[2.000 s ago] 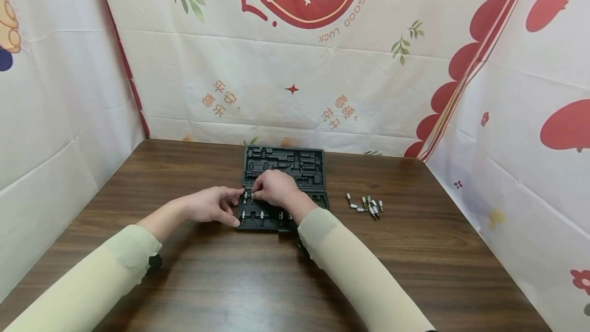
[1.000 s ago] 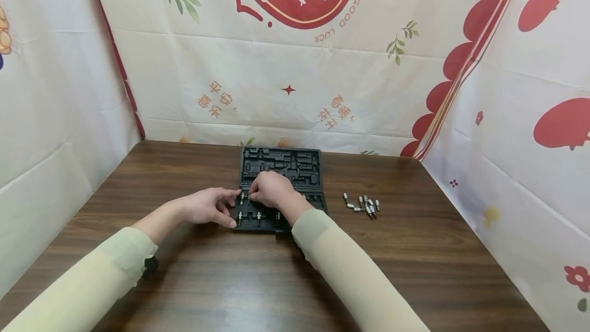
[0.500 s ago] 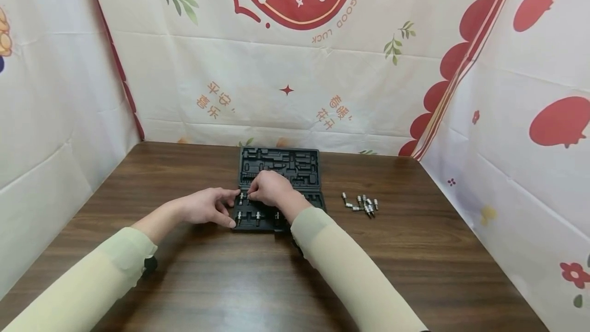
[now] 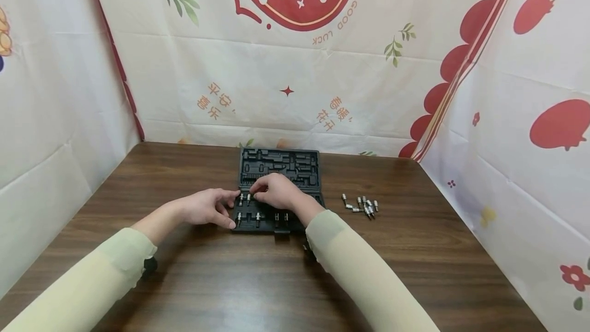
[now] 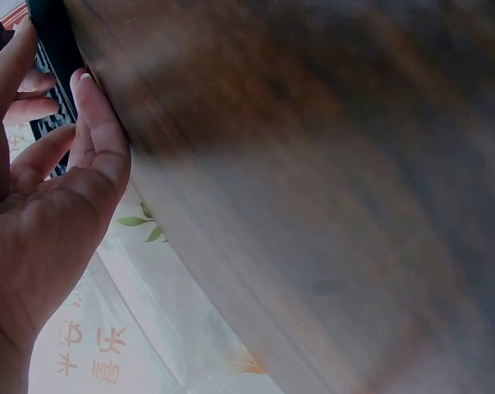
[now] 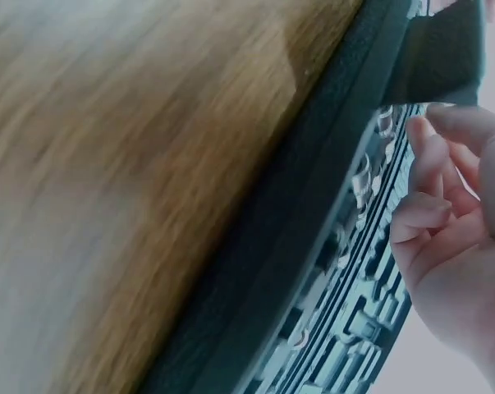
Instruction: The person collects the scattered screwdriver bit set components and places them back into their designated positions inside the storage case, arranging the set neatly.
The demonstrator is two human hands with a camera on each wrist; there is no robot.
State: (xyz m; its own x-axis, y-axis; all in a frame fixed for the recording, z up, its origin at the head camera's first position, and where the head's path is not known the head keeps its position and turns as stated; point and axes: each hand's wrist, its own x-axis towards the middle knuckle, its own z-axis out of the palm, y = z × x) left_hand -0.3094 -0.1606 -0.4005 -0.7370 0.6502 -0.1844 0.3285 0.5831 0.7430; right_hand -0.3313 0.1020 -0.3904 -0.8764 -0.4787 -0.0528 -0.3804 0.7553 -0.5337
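Note:
A black moulded tool case point(image 4: 279, 162) lies unfolded on the table, its lid half at the back. My left hand point(image 4: 208, 206) rests against the case's left side, forefinger at the back corner and thumb at the front corner. My right hand point(image 4: 278, 191) is over the near half, fingers bent loosely, with nothing seen between thumb and forefinger. Just left of its fingertips a silver bit socket point(image 4: 249, 198) sits in a slot beside another bit socket point(image 4: 241, 199). Several more, such as the bit socket point(image 4: 258, 218), stand along the front row. In the right wrist view, the fingers point(image 6: 432, 209) hover by the case.
A loose cluster of several silver bit sockets point(image 4: 367, 205) lies on the wooden table point(image 4: 221, 281) to the right of the case. Printed cloth point(image 4: 258, 96) hangs behind the table and on both sides. The case's latch point(image 4: 282, 236) sticks out at the front edge.
My right hand has let go of the bit socket in the back row and drawn slightly right, uncovering it and front-row bit sockets. The left hand keeps its place on the case.

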